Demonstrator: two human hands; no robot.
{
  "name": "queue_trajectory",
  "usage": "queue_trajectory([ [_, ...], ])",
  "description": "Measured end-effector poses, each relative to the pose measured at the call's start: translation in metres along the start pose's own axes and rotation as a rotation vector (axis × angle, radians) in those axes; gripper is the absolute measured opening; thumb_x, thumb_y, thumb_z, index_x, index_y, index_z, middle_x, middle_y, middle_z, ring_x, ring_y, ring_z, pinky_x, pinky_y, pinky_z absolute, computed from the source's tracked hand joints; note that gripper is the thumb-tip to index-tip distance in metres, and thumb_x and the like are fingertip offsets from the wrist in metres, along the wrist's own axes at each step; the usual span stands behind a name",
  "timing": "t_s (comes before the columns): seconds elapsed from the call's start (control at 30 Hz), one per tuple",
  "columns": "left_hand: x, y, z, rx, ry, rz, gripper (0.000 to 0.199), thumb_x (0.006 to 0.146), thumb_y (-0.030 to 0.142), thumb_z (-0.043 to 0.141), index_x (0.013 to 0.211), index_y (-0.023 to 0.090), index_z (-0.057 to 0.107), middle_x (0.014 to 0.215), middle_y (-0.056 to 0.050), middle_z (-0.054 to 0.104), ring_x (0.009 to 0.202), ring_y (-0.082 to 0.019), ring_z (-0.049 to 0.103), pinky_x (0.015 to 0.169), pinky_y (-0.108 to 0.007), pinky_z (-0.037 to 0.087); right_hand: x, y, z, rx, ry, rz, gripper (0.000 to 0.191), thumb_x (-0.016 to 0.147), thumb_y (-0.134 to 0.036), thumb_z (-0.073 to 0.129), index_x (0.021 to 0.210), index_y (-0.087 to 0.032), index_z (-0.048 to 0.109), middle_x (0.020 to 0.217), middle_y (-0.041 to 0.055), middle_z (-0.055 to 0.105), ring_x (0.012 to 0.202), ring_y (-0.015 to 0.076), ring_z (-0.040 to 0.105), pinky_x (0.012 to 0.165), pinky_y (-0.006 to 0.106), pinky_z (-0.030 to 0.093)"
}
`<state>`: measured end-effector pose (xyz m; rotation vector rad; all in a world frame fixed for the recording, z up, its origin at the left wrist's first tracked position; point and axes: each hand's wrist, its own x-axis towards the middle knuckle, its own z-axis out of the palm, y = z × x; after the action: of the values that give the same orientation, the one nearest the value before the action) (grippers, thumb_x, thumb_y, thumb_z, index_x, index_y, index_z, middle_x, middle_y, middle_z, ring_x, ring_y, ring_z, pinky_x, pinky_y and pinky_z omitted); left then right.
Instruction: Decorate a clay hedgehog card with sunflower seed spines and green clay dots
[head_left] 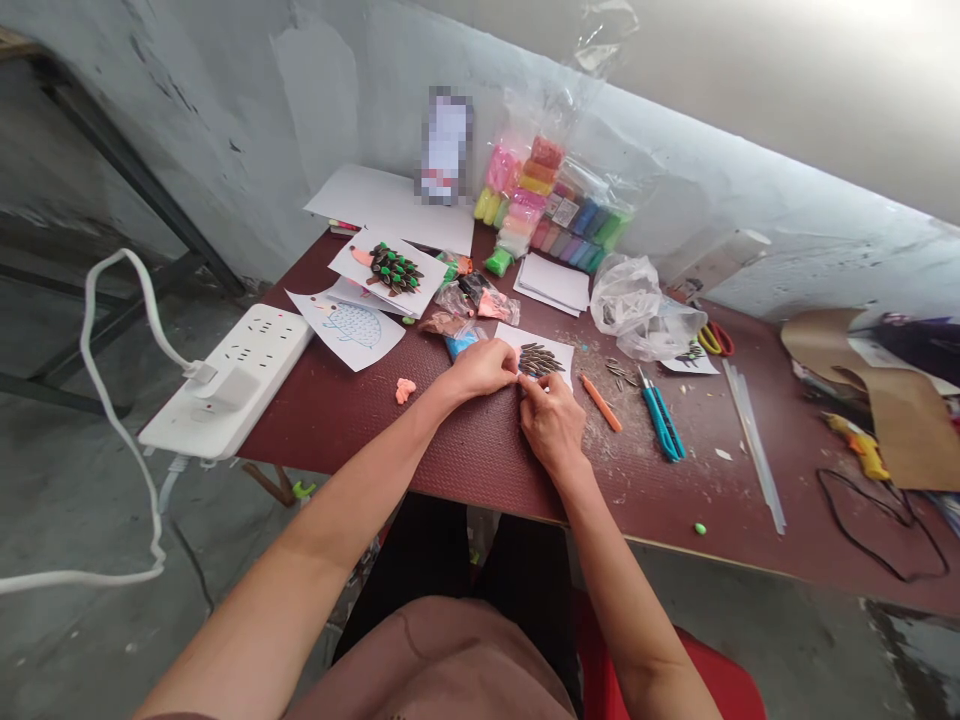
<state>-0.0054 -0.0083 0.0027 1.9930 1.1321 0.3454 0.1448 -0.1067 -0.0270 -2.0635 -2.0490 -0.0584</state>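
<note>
My left hand (484,368) and my right hand (551,415) meet at the lower edge of a white card (564,352). Dark seed-like pieces (541,359) form a spiky shape on this card, with a bit of pink at its left. The fingers of both hands are pinched together at the card's edge; what lies between them is too small to make out. An orange tool (601,403) lies right of my right hand. Left of my left hand sits a lump of pink clay (405,390).
Blue scissors or cutter (661,415), clear sticks (754,445) and a yellow glue gun (859,446) lie to the right. A white power strip (229,380) is at the left edge. Behind are a hedgehog card (387,268), clay packs (525,200) and a plastic bag (626,295).
</note>
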Motion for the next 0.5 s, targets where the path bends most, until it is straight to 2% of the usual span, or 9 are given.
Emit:
queue_trajectory([
  [0.23, 0.0011, -0.0017, 0.0013, 0.005, 0.002, 0.0, 0.014, 0.082, 0.01, 0.066, 0.076, 0.017, 0.076, 0.068, -0.001, 0.071, 0.063, -0.016, 0.064, 0.065, -0.025, 0.047, -0.0004, 0.0058, -0.0003, 0.021, 0.051, 0.028, 0.041, 0.098, -0.016, 0.052, 0.126, -0.027, 0.079, 0.105, 0.0084, 0.067, 0.089, 0.0198, 0.059, 0.067, 0.027, 0.038],
  [0.5, 0.0023, -0.0042, 0.0025, -0.001, 0.019, 0.008, 0.013, 0.081, 0.012, 0.066, 0.077, 0.018, 0.077, 0.069, -0.001, 0.072, 0.066, -0.018, 0.066, 0.068, -0.026, 0.049, 0.0023, 0.0005, -0.0022, 0.031, -0.006, 0.062, 0.044, 0.096, -0.017, 0.051, 0.129, -0.027, 0.078, 0.106, 0.0091, 0.068, 0.09, 0.0205, 0.06, 0.063, 0.027, 0.035],
])
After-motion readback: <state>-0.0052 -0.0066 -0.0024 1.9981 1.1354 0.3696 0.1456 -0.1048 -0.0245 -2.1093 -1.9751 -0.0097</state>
